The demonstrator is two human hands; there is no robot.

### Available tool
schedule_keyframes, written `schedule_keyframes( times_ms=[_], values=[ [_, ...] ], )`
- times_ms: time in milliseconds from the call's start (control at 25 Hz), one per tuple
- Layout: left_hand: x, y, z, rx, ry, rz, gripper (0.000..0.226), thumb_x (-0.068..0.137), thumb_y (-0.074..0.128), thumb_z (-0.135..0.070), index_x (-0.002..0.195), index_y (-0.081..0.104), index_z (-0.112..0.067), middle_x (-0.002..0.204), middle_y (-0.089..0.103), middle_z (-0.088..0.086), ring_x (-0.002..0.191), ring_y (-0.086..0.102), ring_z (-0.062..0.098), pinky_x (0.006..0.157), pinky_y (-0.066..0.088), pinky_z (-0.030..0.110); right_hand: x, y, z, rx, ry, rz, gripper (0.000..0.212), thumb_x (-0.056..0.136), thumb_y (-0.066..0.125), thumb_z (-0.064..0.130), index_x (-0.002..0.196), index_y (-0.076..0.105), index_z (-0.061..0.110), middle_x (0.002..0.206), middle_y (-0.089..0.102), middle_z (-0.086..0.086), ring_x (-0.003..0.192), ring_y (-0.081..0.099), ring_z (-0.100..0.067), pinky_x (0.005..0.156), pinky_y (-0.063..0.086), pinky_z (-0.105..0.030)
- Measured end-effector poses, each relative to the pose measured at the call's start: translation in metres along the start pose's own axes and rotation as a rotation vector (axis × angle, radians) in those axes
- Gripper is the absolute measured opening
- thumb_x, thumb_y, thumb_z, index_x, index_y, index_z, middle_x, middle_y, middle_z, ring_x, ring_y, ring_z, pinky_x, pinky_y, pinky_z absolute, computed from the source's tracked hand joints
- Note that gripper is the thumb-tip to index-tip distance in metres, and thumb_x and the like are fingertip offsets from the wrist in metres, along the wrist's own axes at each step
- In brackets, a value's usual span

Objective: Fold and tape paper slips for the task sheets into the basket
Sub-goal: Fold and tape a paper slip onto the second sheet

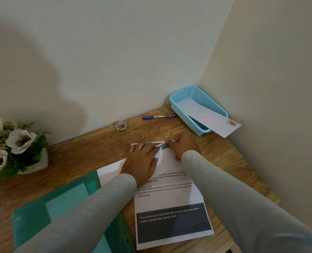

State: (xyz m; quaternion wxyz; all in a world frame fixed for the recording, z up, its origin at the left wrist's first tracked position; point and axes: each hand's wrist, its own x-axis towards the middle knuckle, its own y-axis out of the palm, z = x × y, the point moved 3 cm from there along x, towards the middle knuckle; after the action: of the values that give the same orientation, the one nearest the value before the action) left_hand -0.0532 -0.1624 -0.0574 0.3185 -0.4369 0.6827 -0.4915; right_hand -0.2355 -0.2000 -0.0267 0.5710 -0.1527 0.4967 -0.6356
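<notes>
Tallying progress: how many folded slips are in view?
2: one slip leaning out of the blue basket, one slip under the left hand and right hand. Others may be hidden.

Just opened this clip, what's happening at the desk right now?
A person is sealing a folded slip lying on a printed task sheet. The left hand presses the slip flat while the right hand pinches a teal piece of tape onto its top edge. One sealed slip already leans out of the blue basket in the corner; the tape roll and a pen lie by the wall.
</notes>
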Motion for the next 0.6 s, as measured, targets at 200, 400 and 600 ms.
schedule_keyframes(
  times_ms=[200,400,600],
  values=[
    [-0.001,-0.001,0.001,-0.017,0.0,-0.012,0.05,0.105,0.039,-0.043,0.152,0.044,-0.027,0.153,0.043,-0.008,0.142,0.03,0.016,0.12,0.02,0.042,0.0,0.008,-0.011,0.023,-0.065,0.013,0.037,0.089,0.071,0.052,0.073,0.048,0.026,0.076,0.066,0.0,0.077,0.071,-0.027,0.075,0.061,-0.042],
    [0.0,-0.001,0.001,-0.033,-0.007,-0.006,0.049,0.105,0.04,-0.044,0.151,0.045,-0.028,0.154,0.043,-0.008,0.143,0.031,0.016,0.121,0.019,0.042,0.003,0.01,0.001,-0.161,-0.014,-0.013,0.047,0.086,0.066,0.068,0.099,0.062,0.023,0.09,0.064,0.002,0.086,0.062,-0.022,0.068,0.047,-0.033],
    [-0.002,-0.001,0.001,-0.033,0.003,-0.021,0.048,0.104,0.041,-0.043,0.15,0.047,-0.028,0.151,0.045,-0.009,0.14,0.032,0.014,0.12,0.021,0.042,0.002,0.013,-0.006,-0.117,-0.078,0.038,0.041,0.086,0.069,0.062,0.09,0.054,0.024,0.079,0.059,0.005,0.082,0.061,-0.02,0.064,0.041,-0.031]
  ],
)
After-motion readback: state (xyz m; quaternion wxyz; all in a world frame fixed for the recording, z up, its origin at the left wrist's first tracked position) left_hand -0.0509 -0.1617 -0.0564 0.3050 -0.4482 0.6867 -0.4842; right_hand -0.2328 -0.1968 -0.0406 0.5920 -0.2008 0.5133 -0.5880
